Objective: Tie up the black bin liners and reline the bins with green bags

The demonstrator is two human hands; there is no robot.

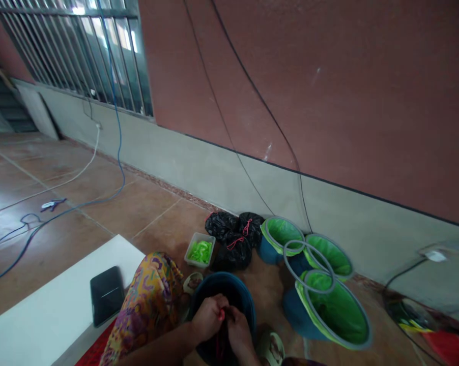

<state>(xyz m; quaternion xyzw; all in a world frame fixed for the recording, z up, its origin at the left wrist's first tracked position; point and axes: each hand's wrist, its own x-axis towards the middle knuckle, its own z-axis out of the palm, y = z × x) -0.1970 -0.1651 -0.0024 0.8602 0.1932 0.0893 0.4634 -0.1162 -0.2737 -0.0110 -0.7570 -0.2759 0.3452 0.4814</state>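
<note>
Between my knees stands a dark blue bin [248,291], and both my hands are over its mouth. My left hand [208,319] is closed in a pinch on a red drawstring [222,314]. Close against it, my right hand [239,330] has its fingers closed on the same drawstring. Red strands hang below into the dark inside of the bin, where the contents are hard to make out. Past the bin lie several black tied garbage bags [233,254] with red strings. Beside them sits a clear plastic tub [189,256] holding bright green rolled pieces.
To the right stand three blue bins lined with green bags [338,312], with a loose grey ring [286,259] lying across them. A phone [107,295] rests on a white board [42,310] at left. Cables [118,147] cross the tiled floor and wall.
</note>
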